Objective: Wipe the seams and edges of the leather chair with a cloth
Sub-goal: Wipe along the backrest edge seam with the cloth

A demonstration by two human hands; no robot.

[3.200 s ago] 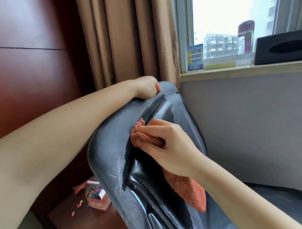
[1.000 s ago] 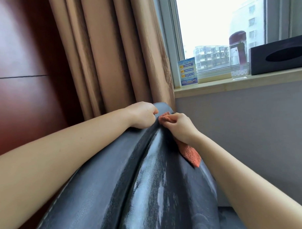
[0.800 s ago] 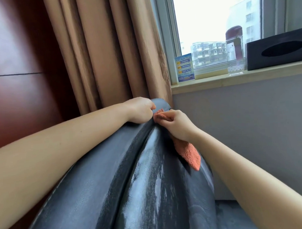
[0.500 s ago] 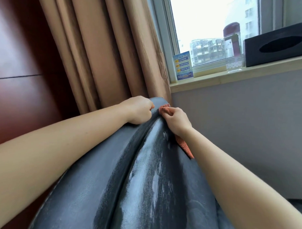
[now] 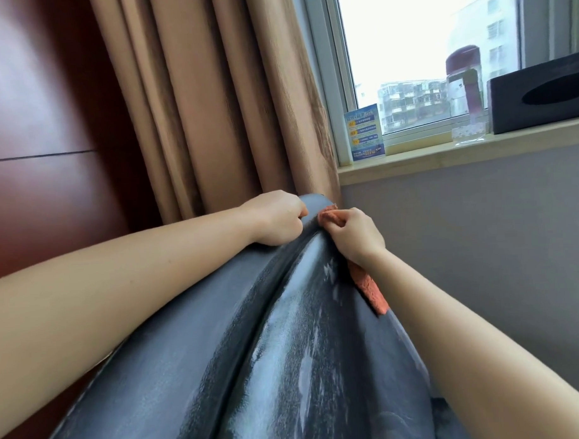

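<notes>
The black leather chair [image 5: 254,368] fills the lower middle of the head view, its back running away from me with a seam groove down it. My left hand [image 5: 276,221] grips the chair's far top edge, fingers curled over it. My right hand [image 5: 354,233] pinches an orange cloth [image 5: 369,287] and presses its bunched end against the chair's top edge just right of my left hand. The rest of the cloth hangs down under my right wrist along the chair's right side.
Brown curtains [image 5: 212,107] hang right behind the chair top. A dark red wood panel [image 5: 42,129] is on the left. A grey wall [image 5: 479,229] is on the right, below a windowsill [image 5: 459,152] holding a blue card [image 5: 365,131], a bottle [image 5: 466,98] and a black tissue box [image 5: 539,92].
My right hand has slid the cloth up the seam from mid-back to the chair's top edge, then a little rightward along it. My left hand has kept its grip on the top edge.
</notes>
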